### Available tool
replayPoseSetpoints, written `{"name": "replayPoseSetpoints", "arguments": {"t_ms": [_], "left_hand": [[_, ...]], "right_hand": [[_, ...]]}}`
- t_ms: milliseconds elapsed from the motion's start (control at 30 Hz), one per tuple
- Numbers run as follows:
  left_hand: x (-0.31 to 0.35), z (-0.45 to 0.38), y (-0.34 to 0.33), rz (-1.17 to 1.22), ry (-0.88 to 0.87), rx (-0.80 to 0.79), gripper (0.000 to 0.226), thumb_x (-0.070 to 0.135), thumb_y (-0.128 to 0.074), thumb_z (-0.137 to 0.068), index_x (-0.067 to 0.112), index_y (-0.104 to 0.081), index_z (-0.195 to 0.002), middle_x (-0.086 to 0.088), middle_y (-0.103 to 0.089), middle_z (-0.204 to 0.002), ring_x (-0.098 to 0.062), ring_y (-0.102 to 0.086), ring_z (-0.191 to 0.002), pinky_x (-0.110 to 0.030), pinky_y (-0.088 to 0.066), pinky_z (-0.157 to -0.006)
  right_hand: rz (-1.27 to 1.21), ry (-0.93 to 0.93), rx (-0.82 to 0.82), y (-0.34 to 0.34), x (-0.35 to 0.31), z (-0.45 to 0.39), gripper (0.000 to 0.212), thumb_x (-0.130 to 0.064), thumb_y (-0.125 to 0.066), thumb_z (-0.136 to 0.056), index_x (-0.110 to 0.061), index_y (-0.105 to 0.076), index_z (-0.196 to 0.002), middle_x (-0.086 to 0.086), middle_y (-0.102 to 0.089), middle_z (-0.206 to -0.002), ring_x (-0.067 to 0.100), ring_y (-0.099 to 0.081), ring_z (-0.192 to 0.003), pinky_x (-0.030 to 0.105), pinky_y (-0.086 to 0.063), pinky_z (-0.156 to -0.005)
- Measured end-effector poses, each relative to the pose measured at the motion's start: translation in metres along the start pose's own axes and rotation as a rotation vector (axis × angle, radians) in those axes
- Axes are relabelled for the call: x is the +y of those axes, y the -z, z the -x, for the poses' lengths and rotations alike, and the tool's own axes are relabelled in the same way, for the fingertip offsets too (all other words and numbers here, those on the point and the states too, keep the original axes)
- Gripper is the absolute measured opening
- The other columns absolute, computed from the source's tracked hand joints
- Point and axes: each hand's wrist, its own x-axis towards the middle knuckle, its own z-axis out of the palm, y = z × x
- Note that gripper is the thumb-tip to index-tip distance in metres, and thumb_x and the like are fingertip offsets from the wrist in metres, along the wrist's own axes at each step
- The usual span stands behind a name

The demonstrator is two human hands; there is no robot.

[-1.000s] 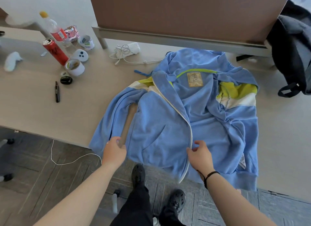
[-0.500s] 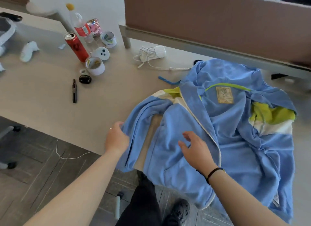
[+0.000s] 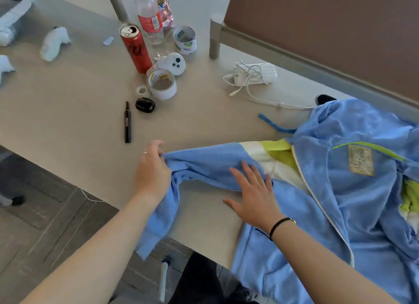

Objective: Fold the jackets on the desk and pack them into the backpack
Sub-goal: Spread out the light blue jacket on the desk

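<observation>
- My left hand (image 3: pixel 152 172) pinches the sleeve (image 3: pixel 204 162) of the light-blue zip-up fleece jacket (image 3: pixel 328 201) at its bend, fingers curled into the fabric; the cuff end hangs off the near edge of the beige tabletop (image 3: pixel 68 122).
- My right hand (image 3: pixel 254 196) is flat, fingers spread, pressing on the same sleeve close to the shoulder; thin black band on that wrist.
- Jacket lies open on the right of the tabletop, yellow-green and white stripes and a tan label showing, hem over the near edge.
- Further out on the left: black pen (image 3: pixel 127 122), small black oval case (image 3: pixel 145 104), white tape roll (image 3: pixel 162 84).
- Behind those: red drink can (image 3: pixel 135 48), clear plastic bottle with red label (image 3: pixel 150 20), white charger with coiled cable (image 3: pixel 254 76).
- Backpack not in view.
</observation>
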Motion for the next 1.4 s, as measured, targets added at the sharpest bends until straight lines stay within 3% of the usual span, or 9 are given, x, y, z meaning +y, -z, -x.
{"name": "replayPoseSetpoints", "arguments": {"t_ms": [100,333,533,633,800,1067,1167,1300,1400], "left_hand": [[-0.002,-0.021,0.007,-0.168,-0.166,0.074,0.043,0.002,-0.057,-0.091,0.010,-0.052,-0.134,-0.016,-0.057,-0.128,-0.035,-0.050,-0.115,-0.046,-0.044,-0.096],[-0.031,0.022,-0.022,-0.430,-0.354,-0.324,0.049,0.040,-0.063,-0.093,0.016,-0.055,-0.135,-0.008,-0.051,-0.140,-0.028,-0.045,-0.131,-0.041,-0.043,-0.104],[-0.062,0.022,-0.019,-0.515,-0.297,-0.385,0.069,0.067,-0.012,-0.094,0.034,-0.034,-0.151,0.009,-0.009,-0.168,-0.021,-0.001,-0.155,-0.050,-0.002,-0.125],[-0.057,0.019,-0.018,-0.535,-0.230,-0.398,0.066,0.067,-0.014,-0.097,0.036,-0.021,-0.155,0.012,0.002,-0.168,-0.021,0.011,-0.154,-0.052,0.009,-0.121],[0.009,0.017,-0.047,-0.498,-0.320,-0.379,0.065,0.060,-0.031,-0.098,0.020,-0.037,-0.149,-0.012,-0.030,-0.159,-0.033,-0.016,-0.150,-0.051,-0.013,-0.122],[0.139,0.032,-0.138,-0.385,-0.614,-0.520,0.060,0.041,-0.041,-0.104,0.018,-0.022,-0.156,-0.008,-0.007,-0.168,-0.030,-0.004,-0.154,-0.044,-0.009,-0.124],[0.168,0.038,-0.164,-0.388,-0.639,-0.566,0.058,0.032,-0.042,-0.103,0.018,-0.021,-0.156,-0.007,-0.007,-0.168,-0.028,-0.004,-0.154,-0.042,-0.009,-0.125],[0.192,0.043,-0.190,-0.349,-0.614,-0.608,0.054,0.028,-0.049,-0.099,0.019,-0.036,-0.150,-0.006,-0.021,-0.164,-0.025,-0.014,-0.152,-0.040,-0.019,-0.122],[0.207,0.043,-0.204,-0.355,-0.553,-0.561,0.050,0.028,-0.053,-0.095,0.024,-0.044,-0.144,-0.004,-0.034,-0.158,-0.025,-0.027,-0.145,-0.043,-0.034,-0.114]], "right_hand": [[0.015,-0.081,-0.022,0.000,0.004,-0.011,0.085,-0.062,-0.056,-0.090,-0.036,-0.012,-0.158,-0.002,-0.001,-0.168,0.023,0.001,-0.155,0.054,-0.003,-0.123],[0.070,-0.173,-0.128,-0.001,0.009,-0.018,0.064,-0.052,-0.039,-0.101,-0.037,-0.013,-0.157,-0.004,0.005,-0.168,0.017,0.005,-0.155,0.055,-0.010,-0.122],[-0.053,-0.256,-0.059,-0.002,0.007,-0.022,0.055,-0.054,-0.027,-0.104,-0.040,-0.017,-0.156,-0.006,0.004,-0.168,0.017,0.003,-0.154,0.054,-0.013,-0.122],[-0.024,-0.248,-0.116,-0.005,0.006,-0.022,0.060,-0.057,-0.028,-0.102,-0.039,-0.015,-0.157,-0.002,0.006,-0.168,0.021,0.005,-0.154,0.052,-0.011,-0.123],[-0.106,-0.291,-0.033,0.014,0.025,-0.015,0.060,-0.056,-0.036,-0.101,-0.037,-0.022,-0.156,-0.001,-0.002,-0.169,0.022,-0.001,-0.155,0.047,-0.005,-0.124],[0.166,-0.358,0.103,0.056,0.111,-0.007,0.070,-0.054,-0.047,-0.098,-0.032,-0.020,-0.158,0.006,0.003,-0.168,0.029,0.000,-0.154,0.054,-0.005,-0.122],[0.170,-0.368,0.116,0.059,0.136,-0.008,0.073,-0.053,-0.054,-0.094,-0.031,-0.022,-0.156,0.008,-0.005,-0.168,0.031,-0.017,-0.151,0.052,-0.017,-0.120],[0.012,-0.438,0.061,0.059,0.158,-0.008,0.085,-0.052,-0.061,-0.088,-0.029,-0.014,-0.155,0.006,-0.049,-0.137,0.030,-0.055,-0.122,0.043,-0.046,-0.093],[0.087,-0.413,0.141,0.054,0.171,-0.009,0.071,-0.038,-0.057,-0.090,-0.026,-0.026,-0.153,0.002,-0.058,-0.113,0.028,-0.061,-0.103,0.037,-0.045,-0.069]]}}
